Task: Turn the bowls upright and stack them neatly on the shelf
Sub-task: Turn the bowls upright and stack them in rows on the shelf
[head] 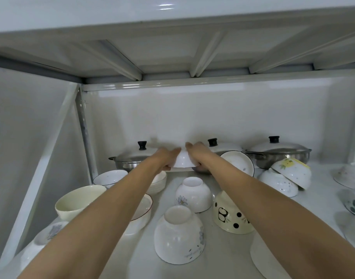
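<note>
White shelf (168, 258) is cluttered, so I've got left hand (166, 158) and right hand (196, 154) fingers clamped round one upside-down white bowl (183, 161), probably to flip it.

three lidded steel pots (277, 153) at back

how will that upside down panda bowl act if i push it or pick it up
The panda bowl looks like glazed ceramic, so probably rigid, slippery and chippable. Rim-down, it should slide rather than roll. Another bowl sits close, so a push may knock them together.
</note>
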The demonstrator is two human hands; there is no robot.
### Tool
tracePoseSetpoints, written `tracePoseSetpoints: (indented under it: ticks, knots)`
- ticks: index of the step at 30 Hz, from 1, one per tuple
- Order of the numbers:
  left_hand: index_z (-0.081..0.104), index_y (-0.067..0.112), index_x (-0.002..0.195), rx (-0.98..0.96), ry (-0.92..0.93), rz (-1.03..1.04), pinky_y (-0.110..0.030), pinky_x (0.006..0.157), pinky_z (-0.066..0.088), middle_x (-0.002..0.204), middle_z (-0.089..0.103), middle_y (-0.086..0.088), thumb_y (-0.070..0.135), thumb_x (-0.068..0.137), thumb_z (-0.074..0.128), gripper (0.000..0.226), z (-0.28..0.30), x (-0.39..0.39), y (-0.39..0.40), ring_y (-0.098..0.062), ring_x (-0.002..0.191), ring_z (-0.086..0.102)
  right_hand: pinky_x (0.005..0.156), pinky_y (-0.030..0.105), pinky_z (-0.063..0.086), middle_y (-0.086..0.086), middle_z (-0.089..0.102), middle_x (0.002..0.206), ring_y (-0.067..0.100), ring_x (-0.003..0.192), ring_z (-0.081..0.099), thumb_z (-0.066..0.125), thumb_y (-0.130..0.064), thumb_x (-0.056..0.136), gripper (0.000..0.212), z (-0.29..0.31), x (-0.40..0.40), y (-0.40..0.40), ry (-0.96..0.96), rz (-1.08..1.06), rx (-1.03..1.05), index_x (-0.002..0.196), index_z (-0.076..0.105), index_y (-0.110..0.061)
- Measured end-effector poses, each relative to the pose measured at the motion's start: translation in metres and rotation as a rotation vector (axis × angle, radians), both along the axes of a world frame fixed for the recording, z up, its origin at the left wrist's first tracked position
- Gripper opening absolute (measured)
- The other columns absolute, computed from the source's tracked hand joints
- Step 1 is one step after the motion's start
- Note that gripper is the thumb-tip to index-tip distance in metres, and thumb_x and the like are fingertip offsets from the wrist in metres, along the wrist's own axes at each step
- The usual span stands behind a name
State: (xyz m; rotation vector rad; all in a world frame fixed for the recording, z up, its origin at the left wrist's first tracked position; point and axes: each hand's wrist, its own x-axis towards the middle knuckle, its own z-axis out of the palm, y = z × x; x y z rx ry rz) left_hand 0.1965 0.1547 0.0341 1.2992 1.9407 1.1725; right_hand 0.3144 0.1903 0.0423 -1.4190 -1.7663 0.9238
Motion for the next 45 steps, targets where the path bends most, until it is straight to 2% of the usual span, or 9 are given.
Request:
tracePoseSetpoints:
  ticks: [3,6,10,18,21,30,34,40,45]
  knots:
    - [0.054,0.011,0.089,0.099,0.026,-0.024,-0.033,0.078,0.053,0.077,0.057,-0.005,0.045,0.087,0.063,0.035,0.010,-0.010,-0.008,-0.026,0.076,0.058,0.076,0.037,0.053,0.015,0.058,0.099,0.035,0.092,0.061,0.039,-0.034,0.094,0.032,0.004,0.000,0.005,0.214,-0.010,-0.031,0.103,0.053,-0.007]
    - [0.053,0.006,0.121,0.184,0.002,-0.057,-0.035,0.074,0.056,0.107,0.063,-0.010,0.037,0.079,0.075,0.056,0.015,-0.021,-0.012,-0.028,0.092,0.064,0.075,0.045,0.057,0.015,0.062,0.096,0.035,0.091,0.063,0.040,-0.029,0.093,0.025,0.007,0.003,0.006,0.399,-0.005,-0.119,0.084,0.053,-0.009]
    - [0.045,0.004,0.136,0.217,0.162,-0.149,-0.028,0.083,0.048,0.124,0.060,-0.010,0.035,0.070,0.083,0.081,0.016,-0.034,-0.010,-0.027,0.113,0.059,0.086,0.051,0.055,0.017,0.063,0.115,0.034,0.104,0.063,0.040,-0.035,0.095,0.031,0.009,0.002,0.009,0.507,0.049,-0.209,0.105,0.054,-0.010]
    - [0.043,0.008,0.131,0.407,0.768,-0.181,-0.034,0.090,0.047,0.125,0.049,-0.008,0.025,0.064,0.086,0.082,0.007,-0.023,-0.018,-0.024,0.109,0.054,0.070,0.044,0.056,0.014,0.062,0.090,0.027,0.068,0.068,0.037,-0.048,0.099,0.045,0.014,0.013,0.017,0.532,0.136,-0.359,0.114,0.049,-0.008]
    - [0.036,0.009,0.133,0.398,0.904,-0.247,-0.034,0.082,0.048,0.126,0.050,-0.010,0.019,0.072,0.080,0.076,-0.001,-0.023,-0.022,-0.028,0.106,0.057,0.067,0.043,0.057,0.018,0.065,0.100,0.033,0.088,0.069,0.046,-0.055,0.092,0.050,0.014,0.016,0.021,0.444,0.164,-0.419,0.118,0.049,-0.012]
    - [0.056,0.011,0.112,0.378,1.336,-0.087,-0.034,0.075,0.039,0.098,0.067,-0.007,0.034,0.074,0.077,0.049,-0.012,-0.040,-0.009,-0.028,0.097,0.057,0.059,0.045,0.056,0.020,0.063,0.099,0.035,0.089,0.066,0.038,-0.012,0.093,0.025,0.007,0.010,0.032,0.311,0.100,-0.416,0.113,0.051,-0.002]
    - [0.064,0.012,0.103,0.329,1.251,-0.233,-0.035,0.074,0.044,0.100,0.068,-0.005,0.023,0.083,0.068,0.023,-0.020,-0.047,0.001,-0.027,0.095,0.059,0.085,0.045,0.052,0.018,0.062,0.107,0.035,0.117,0.058,0.035,-0.003,0.098,0.022,-0.004,0.004,0.038,0.272,0.061,-0.400,0.111,0.051,0.000]
    - [0.070,0.008,0.106,0.256,1.087,-0.322,-0.035,0.082,0.050,0.106,0.069,-0.006,0.009,0.084,0.066,0.022,-0.028,-0.059,0.010,-0.025,0.096,0.064,0.075,0.043,0.057,0.021,0.060,0.105,0.036,0.100,0.065,0.037,0.004,0.096,0.018,-0.017,-0.004,0.044,0.212,0.038,-0.363,0.103,0.054,0.002]
    - [0.071,0.009,0.102,0.161,1.062,-0.318,-0.028,0.085,0.047,0.112,0.068,-0.005,0.006,0.083,0.063,0.022,-0.024,-0.063,0.012,-0.021,0.102,0.063,0.039,0.040,0.053,0.026,0.066,0.113,0.036,0.071,0.066,0.044,0.003,0.094,0.009,-0.021,-0.014,0.045,0.059,0.016,-0.368,0.095,0.052,0.001]
